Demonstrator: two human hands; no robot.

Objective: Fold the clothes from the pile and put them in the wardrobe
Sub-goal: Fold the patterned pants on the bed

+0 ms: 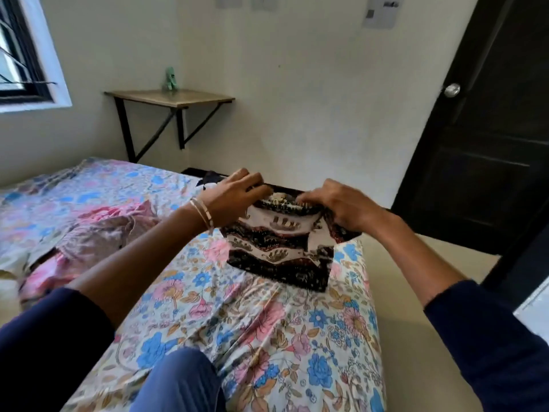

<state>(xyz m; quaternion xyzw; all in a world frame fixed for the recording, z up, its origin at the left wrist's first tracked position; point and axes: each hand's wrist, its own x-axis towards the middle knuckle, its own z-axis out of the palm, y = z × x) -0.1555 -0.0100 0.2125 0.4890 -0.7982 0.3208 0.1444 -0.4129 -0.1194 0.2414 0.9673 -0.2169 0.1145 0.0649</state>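
Blue-trousered knee (181, 379) sat lowest in the frame, resting on the floral bedsheet (267, 337). Beyond it, a dark patterned garment (279, 254), partly folded into a rough rectangle, lay near the bed's far right corner, its wavy bands running left to right and its near edge flat on the sheet. Both hands held its far edge lifted: the left hand (234, 197), bangles on the wrist, had curled fingers gripping the cloth's upper left, and the right hand (341, 206) pinched the upper right. A pink crumpled pile (98, 230) lay to the left on the bed. Further off stood a wall shelf (169, 98) and a dark door (490, 129).
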